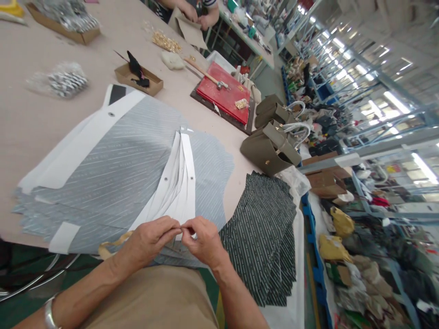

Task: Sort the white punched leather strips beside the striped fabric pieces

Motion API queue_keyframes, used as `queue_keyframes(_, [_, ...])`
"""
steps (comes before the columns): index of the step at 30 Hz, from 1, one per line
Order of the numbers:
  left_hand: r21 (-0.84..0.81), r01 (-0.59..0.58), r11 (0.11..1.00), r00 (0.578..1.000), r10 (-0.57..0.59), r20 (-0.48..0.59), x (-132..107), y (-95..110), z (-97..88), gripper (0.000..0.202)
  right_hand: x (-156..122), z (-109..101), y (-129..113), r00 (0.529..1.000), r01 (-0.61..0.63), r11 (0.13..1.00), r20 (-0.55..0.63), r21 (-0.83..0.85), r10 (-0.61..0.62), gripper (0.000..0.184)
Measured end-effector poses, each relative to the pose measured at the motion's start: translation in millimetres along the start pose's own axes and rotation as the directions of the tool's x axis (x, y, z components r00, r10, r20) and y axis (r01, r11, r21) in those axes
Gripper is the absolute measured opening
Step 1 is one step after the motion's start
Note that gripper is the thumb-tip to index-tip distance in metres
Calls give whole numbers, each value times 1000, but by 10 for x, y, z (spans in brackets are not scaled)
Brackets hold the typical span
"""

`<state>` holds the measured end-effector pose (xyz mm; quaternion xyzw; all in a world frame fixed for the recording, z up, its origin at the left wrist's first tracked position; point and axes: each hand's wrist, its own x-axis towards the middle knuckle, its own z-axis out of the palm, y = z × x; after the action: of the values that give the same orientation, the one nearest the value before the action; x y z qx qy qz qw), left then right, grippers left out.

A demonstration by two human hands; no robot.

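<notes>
My left hand [154,236] and my right hand [203,240] meet fingertip to fingertip at the table's near edge. Each is closed in a pinch; whatever lies between the fingers is too small or hidden to make out. Just beyond them fans a stack of white strips [187,160] with small metal snaps, its near end partly covered by my hands. The strips lie on stacked grey-blue striped fabric panels [126,146]. A longer white strip [92,130], also with a snap, borders the panels at left. By my left wrist hangs a tan band [111,244].
Dark striped panels [262,228] are piled on the right. Behind them stand olive handbags [270,148] and a red slab [222,87] with a hammer [209,75]. Small boxes [139,80] and bagged metal parts [66,81] lie farther back. Another person's hands [200,18] hold brown material.
</notes>
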<state>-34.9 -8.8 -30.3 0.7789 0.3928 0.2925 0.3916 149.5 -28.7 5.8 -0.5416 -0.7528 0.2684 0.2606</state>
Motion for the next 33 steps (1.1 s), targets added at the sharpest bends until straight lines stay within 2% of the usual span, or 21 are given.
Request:
queue_keyframes(2, [16, 6, 1000, 999, -6, -43, 31, 1, -46, 38, 110, 92, 48, 979, -179, 973, -68, 149, 191, 12])
queue_keyframes(3, [19, 6, 1000, 998, -5, -67, 42, 2, -65, 37, 183, 129, 105, 947, -278, 930, -94, 243, 307, 11])
queue_keyframes(5, [8, 20, 1000, 997, -19, -80, 57, -2, -87, 34, 362, 175, 283, 848, -430, 790, -104, 436, 519, 10])
queue_keyframes(7, [-23, 76, 997, 995, -77, -58, 64, -31, -86, 30, 570, 190, 509, 767, -483, 646, -70, 591, 638, 15])
queue_keyframes(8, [-39, 116, 992, 992, -118, -41, 67, -58, -77, 29, 675, 192, 620, 750, -484, 596, -46, 641, 659, 19])
queue_keyframes(10, [-70, 194, 979, 981, -194, -3, 69, -138, -46, 29, 869, 195, 807, 753, -472, 561, -20, 680, 658, 27])
queue_keyframes(13, [-104, 262, 960, 965, -259, 42, 56, -285, 5, 29, 1081, 222, 959, 777, -476, 600, -12, 643, 630, 32])
queue_keyframes(17, [-130, 305, 943, 952, -299, 70, 24, -421, 38, 27, 1220, 283, 994, 811, -495, 682, 3, 538, 586, 26])
queue_keyframes(21, [-149, 324, 934, 945, -315, 85, 18, -462, 35, 25, 1301, 309, 1016, 814, -528, 728, 17, 438, 580, 21])
queue_keyframes(23, [-163, 322, 933, 946, -312, 86, 21, -469, 31, 25, 1336, 286, 1055, 799, -565, 735, 26, 376, 601, 26])
queue_keyframes(26, [-186, 304, 934, 952, -294, 83, 14, -481, 24, 26, 1345, 222, 1121, 740, -653, 701, 42, 287, 672, 56])
queue_keyframes(28, [-188, 293, 937, 956, -281, 88, 0, -491, 18, 27, 1299, 194, 1131, 706, -688, 672, 38, 274, 708, 59])
queue_keyframes(29, [-186, 288, 939, 957, -276, 88, -9, -495, 15, 27, 1259, 190, 1118, 709, -682, 675, 27, 283, 705, 56])
queue_keyframes(31, [-180, 279, 943, 960, -268, 81, -27, -499, 9, 29, 1158, 205, 1061, 762, -619, 734, -13, 278, 648, 54])
queue_keyframes(33, [-173, 271, 947, 962, -262, 70, -40, -497, 6, 30, 1056, 229, 986, 842, -520, 832, -45, 195, 537, 61])
